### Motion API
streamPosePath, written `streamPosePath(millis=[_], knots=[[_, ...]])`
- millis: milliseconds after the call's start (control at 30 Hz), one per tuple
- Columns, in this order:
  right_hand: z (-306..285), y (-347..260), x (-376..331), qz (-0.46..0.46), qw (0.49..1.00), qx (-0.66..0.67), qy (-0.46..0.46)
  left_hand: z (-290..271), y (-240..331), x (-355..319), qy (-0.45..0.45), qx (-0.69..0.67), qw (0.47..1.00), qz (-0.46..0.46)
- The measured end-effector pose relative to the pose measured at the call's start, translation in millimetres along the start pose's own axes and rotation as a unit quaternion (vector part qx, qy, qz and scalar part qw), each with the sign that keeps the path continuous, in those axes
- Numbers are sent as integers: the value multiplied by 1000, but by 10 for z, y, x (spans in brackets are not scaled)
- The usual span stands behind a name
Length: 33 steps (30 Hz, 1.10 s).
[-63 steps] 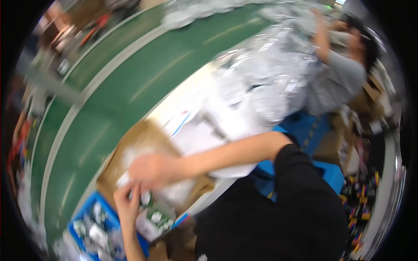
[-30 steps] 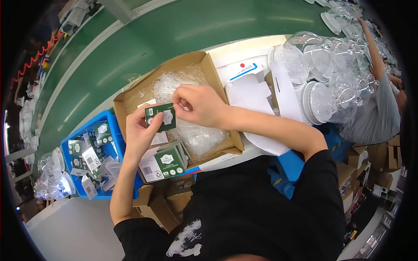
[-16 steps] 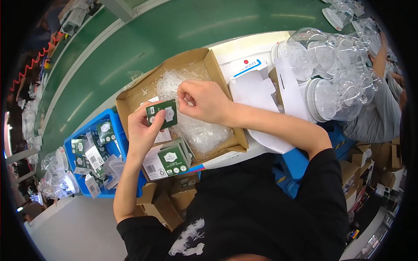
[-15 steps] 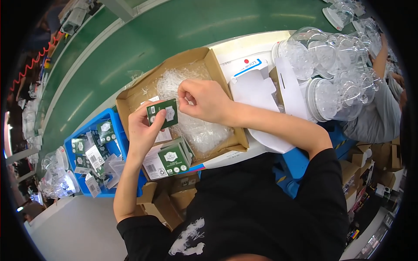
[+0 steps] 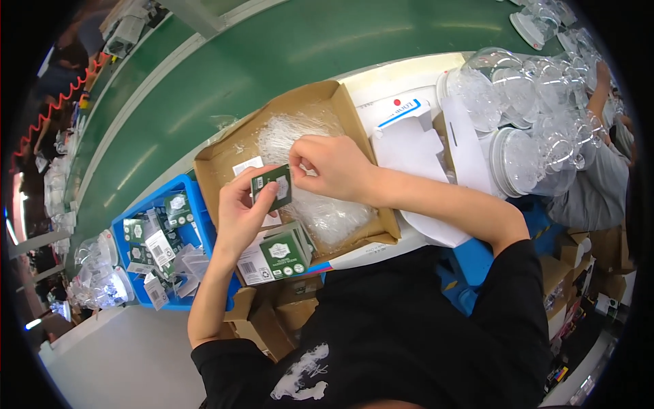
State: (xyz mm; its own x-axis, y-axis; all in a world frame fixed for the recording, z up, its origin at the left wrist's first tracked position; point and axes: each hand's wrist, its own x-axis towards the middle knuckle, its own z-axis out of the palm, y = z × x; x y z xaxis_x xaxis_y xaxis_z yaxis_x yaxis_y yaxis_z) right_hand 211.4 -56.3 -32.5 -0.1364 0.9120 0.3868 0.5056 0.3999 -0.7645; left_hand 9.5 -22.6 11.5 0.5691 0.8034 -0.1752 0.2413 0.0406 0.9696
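Observation:
My left hand (image 5: 238,215) grips a small green printed card (image 5: 285,196) between thumb and fingers, above an open shallow cardboard box (image 5: 349,112). My right hand (image 5: 335,167) is closed in a pinch at the card's upper right corner; whatever sits between its fingertips is too small to make out. Beneath both hands, thin clear plastic strands (image 5: 334,221) fill much of the box. A stack of similar green cards (image 5: 283,253) rests at the box's near left corner, beside a white barcoded side. Another white label lies partly hidden behind my left hand.
Left of the box, a blue plastic bin (image 5: 204,218) holds loose green cards with clear pieces. White folded card (image 5: 409,146) lies to the right, before rows of clear domed containers (image 5: 514,160). A green surface (image 5: 272,61) runs behind. Another person's arm (image 5: 599,92) shows far right.
My right hand has come closer to the card and now meets its corner. The card has turned slightly in my left hand. The whole view has shifted a little.

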Motion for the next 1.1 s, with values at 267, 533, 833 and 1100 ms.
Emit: streamPosePath(millis=[267, 533, 833, 1100], knots=[[43, -67, 55, 6, 1000, 1, 4, -102, -14, 8, -19, 53, 998, 32], [36, -213, -15, -79, 991, -108, -19, -154, -140, 18, -73, -126, 985, -87], [33, -240, 6, -100, 983, -151, -33, -158, -44, -13, -78, -110, 987, -84], [39, -261, 62, -106, 988, -110, -11, -188, -125, 9, -90, -107, 989, -52]])
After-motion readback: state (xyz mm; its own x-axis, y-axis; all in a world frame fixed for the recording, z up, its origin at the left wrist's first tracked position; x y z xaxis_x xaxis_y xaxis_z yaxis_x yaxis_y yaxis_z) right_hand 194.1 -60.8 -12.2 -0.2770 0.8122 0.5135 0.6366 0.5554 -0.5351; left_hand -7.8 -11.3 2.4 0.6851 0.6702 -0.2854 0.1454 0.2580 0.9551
